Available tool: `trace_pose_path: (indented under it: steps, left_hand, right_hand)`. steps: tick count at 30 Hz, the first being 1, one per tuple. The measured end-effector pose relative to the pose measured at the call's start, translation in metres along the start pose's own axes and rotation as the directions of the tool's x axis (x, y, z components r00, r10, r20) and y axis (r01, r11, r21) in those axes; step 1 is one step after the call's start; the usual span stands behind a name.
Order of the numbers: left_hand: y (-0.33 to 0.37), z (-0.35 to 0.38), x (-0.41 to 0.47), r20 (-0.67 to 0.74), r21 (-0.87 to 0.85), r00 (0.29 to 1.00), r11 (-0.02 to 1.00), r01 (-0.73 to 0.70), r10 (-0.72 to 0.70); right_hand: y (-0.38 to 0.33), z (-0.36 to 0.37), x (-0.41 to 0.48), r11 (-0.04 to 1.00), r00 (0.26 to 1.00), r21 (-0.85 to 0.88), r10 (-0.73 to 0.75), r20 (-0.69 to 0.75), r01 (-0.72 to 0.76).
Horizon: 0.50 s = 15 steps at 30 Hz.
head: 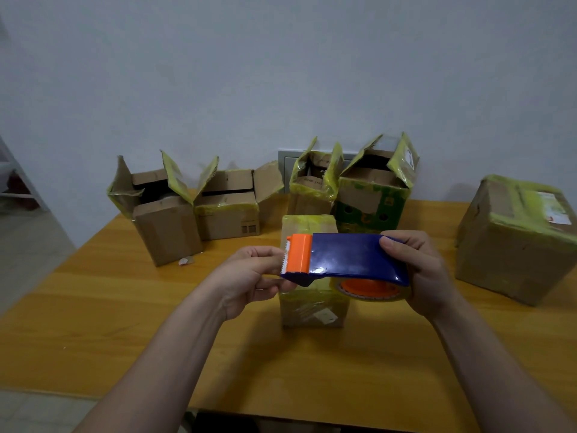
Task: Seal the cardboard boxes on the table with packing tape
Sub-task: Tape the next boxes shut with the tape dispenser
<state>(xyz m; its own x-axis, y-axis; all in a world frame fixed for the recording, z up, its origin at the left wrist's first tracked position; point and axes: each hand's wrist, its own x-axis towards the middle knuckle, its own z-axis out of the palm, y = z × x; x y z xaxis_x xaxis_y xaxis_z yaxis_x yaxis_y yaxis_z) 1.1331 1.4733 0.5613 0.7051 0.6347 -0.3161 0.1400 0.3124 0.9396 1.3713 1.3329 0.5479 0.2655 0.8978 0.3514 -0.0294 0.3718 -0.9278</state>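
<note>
Cardboard box, small and brown, flaps closed, wrapped in yellowish tape, is standing near the middle of the orange-brown wooden tabletop, directly below the hands. Four open boxes are lining the far edge:
- tall open box toward the far-left corner, flaps sticking up
- low wide open box just beside it on the right
- narrow open box further right
- green-printed open box just beside that one, flaps also sticking up

Large closed brown box, banded in yellowish tape with a white label on top, is sitting at the right edge, well apart from the rest. Small cardboard scrap is lying just in front of the tall open box.

Blue plastic tape dispenser with an orange toothed cutter is being held in the air over the small closed box, lying roughly level, cutter end pointing left. Clear tape roll on an orange core is showing underneath its right end.

Right hand is wrapping the dispenser's rear, thumb on top, fingers underneath: grip closed around it. Left hand is pinching at the cutter end, thumb by the teeth, fingers curling below: grip narrow. Whether a tape end is lying between those fingers cannot be told.

Pale grey wall is rising behind the far edge.
</note>
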Motion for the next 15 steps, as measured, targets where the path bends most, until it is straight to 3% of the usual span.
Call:
trace_pose_path:
  steps: [5, 15]
  left_hand:
    - [0.001, 0.001, -0.002, -0.134, 0.264, 0.978, 0.957, -0.122, 0.161]
    - [-0.008, -0.005, -0.006, -0.236, 0.303, 0.928, 0.929, -0.212, 0.289]
  right_hand:
    - [0.002, 0.002, 0.001, 0.998, 1.0, -0.056, 0.026, 0.014, -0.026]
    - [-0.01, -0.013, 0.001, 0.983, 0.999, -0.18, 0.04, -0.019, -0.043]
